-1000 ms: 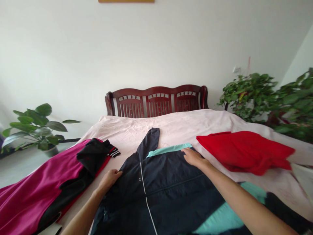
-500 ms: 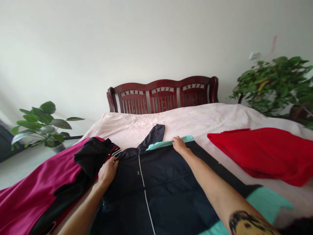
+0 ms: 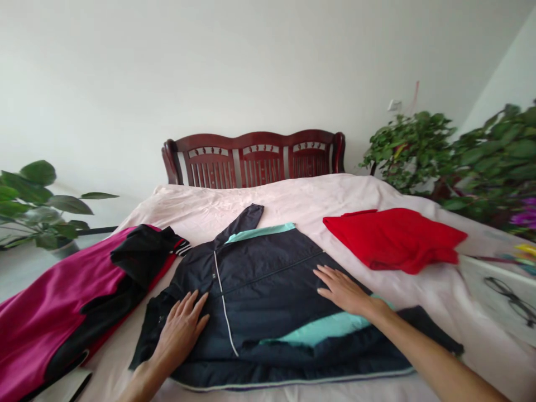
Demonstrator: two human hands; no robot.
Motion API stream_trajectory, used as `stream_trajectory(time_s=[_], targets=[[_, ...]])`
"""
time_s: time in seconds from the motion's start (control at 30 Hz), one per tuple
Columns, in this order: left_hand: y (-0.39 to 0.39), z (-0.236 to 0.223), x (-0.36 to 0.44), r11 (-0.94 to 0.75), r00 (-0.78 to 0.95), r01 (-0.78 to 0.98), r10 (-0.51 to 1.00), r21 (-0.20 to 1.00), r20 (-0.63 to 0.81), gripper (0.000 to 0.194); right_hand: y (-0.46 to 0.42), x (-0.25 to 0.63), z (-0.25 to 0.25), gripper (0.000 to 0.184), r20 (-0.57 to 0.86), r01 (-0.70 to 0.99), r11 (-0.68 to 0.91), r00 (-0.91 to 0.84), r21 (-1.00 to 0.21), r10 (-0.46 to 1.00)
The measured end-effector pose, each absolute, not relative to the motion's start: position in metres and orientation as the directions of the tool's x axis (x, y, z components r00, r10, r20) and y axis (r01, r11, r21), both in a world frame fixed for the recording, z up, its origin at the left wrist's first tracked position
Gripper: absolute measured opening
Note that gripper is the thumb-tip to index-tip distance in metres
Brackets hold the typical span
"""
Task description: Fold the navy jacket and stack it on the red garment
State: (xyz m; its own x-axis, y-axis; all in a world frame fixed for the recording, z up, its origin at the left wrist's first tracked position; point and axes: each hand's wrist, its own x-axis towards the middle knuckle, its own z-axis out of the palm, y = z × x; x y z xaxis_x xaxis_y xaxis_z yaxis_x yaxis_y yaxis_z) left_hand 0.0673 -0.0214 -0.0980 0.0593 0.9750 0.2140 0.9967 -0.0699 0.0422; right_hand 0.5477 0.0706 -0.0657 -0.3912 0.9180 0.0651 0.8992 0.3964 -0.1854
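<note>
Bare sheet (image 3: 301, 204) lies open beyond the jacket (image 3: 259, 279), flanked by magenta garment (image 3: 54, 301) and red cloth (image 3: 393, 237).

– How many garments do you have on the bed (image 3: 293, 201) in front of you?

– You have three: one dark navy jacket (image 3: 268, 279) with teal trim; one red garment (image 3: 393, 237); one magenta and black garment (image 3: 62, 301) on the left side.

– And how many hands do you see?

– Two, both yours: one left hand (image 3: 180, 329); one right hand (image 3: 343, 290); both lie flat on the jacket.

– What more can you count?

– One bed; one wooden headboard (image 3: 255, 162) with three slatted panels; one pair of glasses (image 3: 511, 301) at the right; one broad-leaf plant (image 3: 37, 206) at the left; leafy plants (image 3: 452, 151) at the right, their number you cannot tell.
</note>
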Motion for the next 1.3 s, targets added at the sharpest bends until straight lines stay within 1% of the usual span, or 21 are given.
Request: stream_trajectory(time_s=[0.07, 0.13, 0.2, 0.27, 0.3, 0.4, 0.47, 0.5, 0.6, 0.63, 0.7, 0.77, 0.83, 0.87, 0.9, 1.0, 1.07, 1.1, 1.17, 1.23, 1.3], targets=[[-0.036, -0.095, 0.07, -0.099, 0.071, 0.99, 0.964, 0.098, 0.256, 0.046, 0.04, 0.58, -0.067, 0.055, 0.165, 0.914, 0.345, -0.314, -0.213, 0.935], [-0.054, -0.087, 0.075, -0.209, 0.15, 0.961, 0.942, 0.179, 0.299, 0.039, 0.009, 0.612, -0.067, 0.056, 0.237, 0.921, 0.287, -0.226, -0.265, 0.945], [-0.074, -0.082, 0.081, -0.362, 0.283, 0.904, 0.905, 0.225, 0.318, 0.03, -0.02, 0.64, -0.069, 0.062, 0.223, 0.931, 0.225, -0.164, -0.287, 0.961], [-0.094, -0.084, 0.087, -0.492, 0.412, 0.845, 0.85, 0.212, 0.329, 0.023, -0.043, 0.661, -0.074, 0.071, 0.194, 0.949, 0.154, -0.102, -0.276, 0.976], [-0.102, -0.088, 0.088, -0.539, 0.461, 0.821, 0.82, 0.186, 0.34, 0.025, -0.052, 0.667, -0.078, 0.069, 0.191, 0.953, 0.13, -0.079, -0.274, 0.978], [-0.114, -0.102, 0.088, -0.58, 0.499, 0.808, 0.764, 0.098, 0.408, 0.041, -0.066, 0.67, -0.083, 0.038, 0.209, 0.943, 0.127, -0.063, -0.308, 0.976], [-0.116, -0.106, 0.084, -0.526, 0.434, 0.847, 0.768, 0.077, 0.471, 0.04, -0.071, 0.666, -0.075, 0.03, 0.174, 0.909, 0.134, -0.069, -0.395, 0.982], [-0.117, -0.106, 0.082, -0.512, 0.413, 0.856, 0.765, 0.078, 0.494, 0.037, -0.073, 0.664, -0.066, 0.027, 0.114, 0.875, 0.123, -0.078, -0.468, 0.99], [-0.119, -0.097, 0.073, -0.569, 0.447, 0.814, 0.739, 0.113, 0.504, 0.035, -0.076, 0.661, -0.025, 0.027, -0.138, 0.665, 0.004, -0.161, -0.747, 0.977], [-0.12, -0.092, 0.07, -0.586, 0.454, 0.795, 0.745, 0.155, 0.489, 0.035, -0.074, 0.658, -0.007, 0.029, -0.205, 0.564, -0.056, -0.204, -0.824, 0.957], [-0.116, -0.082, 0.064, -0.526, 0.382, 0.79, 0.825, 0.316, 0.417, 0.027, -0.06, 0.645, 0.029, 0.034, -0.248, 0.337, -0.153, -0.258, -0.929, 0.934], [-0.104, -0.073, 0.057, -0.347, 0.236, 0.783, 0.934, 0.516, 0.269, 0.014, -0.032, 0.622, 0.06, 0.034, -0.19, 0.092, -0.172, -0.248, -0.981, 0.95], [-0.083, -0.068, 0.052, -0.169, 0.115, 0.739, 0.985, 0.652, 0.126, 0.026, 0.003, 0.592, 0.076, 0.029, -0.111, -0.155, -0.126, -0.104, -0.98, 0.988], [-0.072, -0.067, 0.05, -0.104, 0.067, 0.713, 0.995, 0.693, 0.08, 0.035, 0.021, 0.578, 0.076, 0.025, -0.103, -0.257, -0.108, -0.033, -0.96, 0.994], [-0.062, -0.068, 0.048, -0.05, 0.026, 0.689, 0.999, 0.723, 0.045, 0.042, 0.035, 0.566, 0.072, 0.023, -0.107, -0.311, -0.091, 0.035, -0.946, 0.994], [-0.043, -0.077, 0.044, 0.066, -0.055, 0.655, 0.998, 0.753, -0.04, 0.055, 0.053, 0.552, 0.033, 0.024, -0.193, -0.255, -0.135, 0.219, -0.957, 0.956], [-0.044, -0.083, 0.044, 0.082, -0.05, 0.679, 0.997, 0.73, -0.066, 0.056, 0.046, 0.561, -0.002, 0.036, -0.213, -0.137, -0.186, 0.221, -0.973, 0.952], [-0.047, -0.084, 0.045, 0.081, -0.048, 0.704, 0.997, 0.706, -0.066, 0.055, 0.04, 0.569, -0.019, 0.046, -0.185, 0.016, -0.189, 0.136, -0.982, 0.973], [-0.055, -0.084, 0.05, 0.088, -0.06, 0.769, 0.996, 0.634, -0.066, 0.05, 0.025, 0.588, -0.044, 0.061, -0.114, 0.325, -0.1, -0.025, -0.94, 0.993], [-0.063, -0.079, 0.058, 0.105, -0.071, 0.833, 0.994, 0.543, -0.083, 0.04, 0.013, 0.605, -0.057, 0.069, -0.045, 0.575, 0.054, -0.156, -0.817, 0.987], [-0.068, -0.073, 0.066, 0.129, -0.098, 0.882, 0.991, 0.454, -0.092, 0.031, 0.004, 0.616, -0.061, 0.075, -0.03, 0.71, 0.172, -0.263, -0.683, 0.964]])
